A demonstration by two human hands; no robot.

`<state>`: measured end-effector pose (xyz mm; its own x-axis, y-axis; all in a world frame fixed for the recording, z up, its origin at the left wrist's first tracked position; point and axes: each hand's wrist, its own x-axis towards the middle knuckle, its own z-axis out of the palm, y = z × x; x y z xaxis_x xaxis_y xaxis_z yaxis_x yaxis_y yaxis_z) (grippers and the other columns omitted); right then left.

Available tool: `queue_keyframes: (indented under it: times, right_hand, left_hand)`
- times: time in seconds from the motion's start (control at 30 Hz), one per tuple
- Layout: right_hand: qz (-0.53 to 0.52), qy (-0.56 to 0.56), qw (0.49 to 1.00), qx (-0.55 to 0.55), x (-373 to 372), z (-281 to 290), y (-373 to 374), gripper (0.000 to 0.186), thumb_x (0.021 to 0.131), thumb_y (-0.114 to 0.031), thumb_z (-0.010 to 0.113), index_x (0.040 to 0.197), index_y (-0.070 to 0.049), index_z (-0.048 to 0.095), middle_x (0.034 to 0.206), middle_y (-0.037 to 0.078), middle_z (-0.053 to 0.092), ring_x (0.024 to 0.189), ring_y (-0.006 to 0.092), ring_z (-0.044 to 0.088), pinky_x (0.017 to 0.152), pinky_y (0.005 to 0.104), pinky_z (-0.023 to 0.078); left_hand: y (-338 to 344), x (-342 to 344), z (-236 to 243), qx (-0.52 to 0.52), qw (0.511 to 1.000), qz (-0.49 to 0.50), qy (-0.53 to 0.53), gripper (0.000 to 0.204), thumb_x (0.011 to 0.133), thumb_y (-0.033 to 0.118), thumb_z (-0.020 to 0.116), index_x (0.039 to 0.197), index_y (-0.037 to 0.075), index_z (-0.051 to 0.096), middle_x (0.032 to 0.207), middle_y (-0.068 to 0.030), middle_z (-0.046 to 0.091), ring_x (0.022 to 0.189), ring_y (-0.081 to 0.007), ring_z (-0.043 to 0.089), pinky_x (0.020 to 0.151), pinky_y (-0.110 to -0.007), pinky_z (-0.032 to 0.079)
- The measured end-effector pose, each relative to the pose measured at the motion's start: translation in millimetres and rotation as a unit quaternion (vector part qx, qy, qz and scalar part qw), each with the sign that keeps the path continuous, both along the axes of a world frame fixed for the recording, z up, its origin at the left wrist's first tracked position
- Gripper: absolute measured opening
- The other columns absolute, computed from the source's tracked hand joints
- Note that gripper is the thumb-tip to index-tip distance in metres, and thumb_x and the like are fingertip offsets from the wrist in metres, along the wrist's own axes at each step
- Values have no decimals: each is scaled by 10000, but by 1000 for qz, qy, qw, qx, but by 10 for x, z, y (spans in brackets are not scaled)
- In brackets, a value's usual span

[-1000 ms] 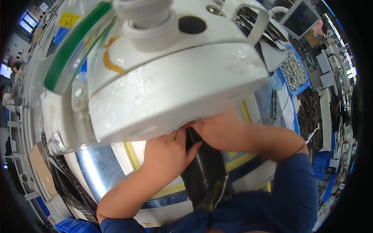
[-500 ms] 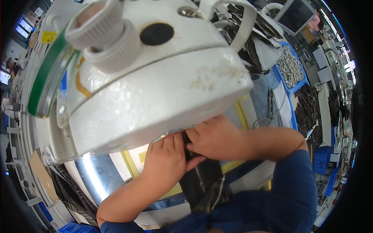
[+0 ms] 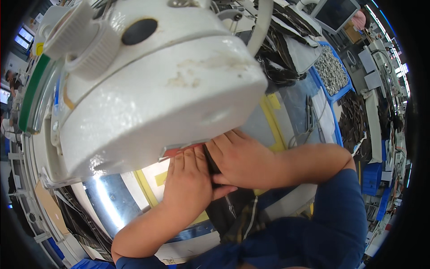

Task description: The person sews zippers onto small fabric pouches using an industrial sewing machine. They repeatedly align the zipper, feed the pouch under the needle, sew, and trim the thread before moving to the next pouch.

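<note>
Below the large white sewing machine head (image 3: 165, 89), both my hands are at a strip of dark fabric with a zipper (image 3: 221, 217). My left hand (image 3: 187, 181) presses down on its left side, fingers together and thumb reaching across toward the right. My right hand (image 3: 245, 162) is closed over the right side, its fingers curled at the fabric's edge. Between the hands a dark band of the piece shows, and its near end hangs toward my lap. A red and metal part (image 3: 181, 151) shows at the machine's lower edge. The machine head and my fingers hide the needle area and fingertips.
To the right, a blue tray (image 3: 333, 99) holds many small metal pieces. Snips or tweezers (image 3: 309, 113) lie beside it on the table. Dark zippered pieces (image 3: 280, 49) are piled behind the machine. Yellow tape strips (image 3: 273, 121) mark the work surface.
The machine head appears shifted left and slightly up in the view, uncovering the red part and more of my fingers. Both hands keep to the fabric, nearly in place.
</note>
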<state>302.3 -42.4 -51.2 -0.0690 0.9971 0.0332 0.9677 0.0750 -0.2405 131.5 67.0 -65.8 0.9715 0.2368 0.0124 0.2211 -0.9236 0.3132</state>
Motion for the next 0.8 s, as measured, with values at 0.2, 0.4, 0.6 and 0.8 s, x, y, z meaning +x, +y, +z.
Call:
queue_keyframes:
  times: [0.2, 0.4, 0.6, 0.8]
  right_hand:
    - [-1, 0, 1000, -3, 25, 10, 17, 869, 843, -459, 750, 1390, 186, 553, 1420, 365, 572, 1332, 468, 603, 1164, 496, 485]
    - [0, -18, 1000, 2, 26, 25, 24, 883, 838, -472, 756, 1387, 189, 553, 1405, 359, 583, 1331, 449, 617, 1162, 478, 495]
    - [-3, -20, 1000, 8, 21, 40, 31, 894, 832, -482, 758, 1386, 189, 554, 1392, 350, 597, 1316, 437, 631, 1151, 468, 505]
    - [-13, -17, 1000, 8, 11, 20, 32, 891, 827, -484, 756, 1382, 185, 560, 1385, 341, 605, 1307, 431, 638, 1140, 470, 513]
  left_hand:
    - [25, 51, 100, 67, 997, -5, -39, 1178, 653, 709, 859, 1359, -188, 565, 1170, -256, 661, 1081, -393, 661, 1006, -446, 539]
    - [94, 76, 135, 30, 997, -5, -67, 1120, 643, 658, 898, 1331, -169, 587, 1172, -247, 663, 1064, -393, 667, 1001, -446, 542]
    - [110, 88, 119, 30, 998, -11, -46, 1115, 653, 648, 898, 1342, -169, 583, 1192, -250, 656, 1061, -394, 660, 992, -429, 543]
    - [127, 102, 128, 34, 998, -16, -56, 1114, 657, 660, 888, 1325, -178, 586, 1169, -244, 650, 1034, -395, 656, 970, -421, 547]
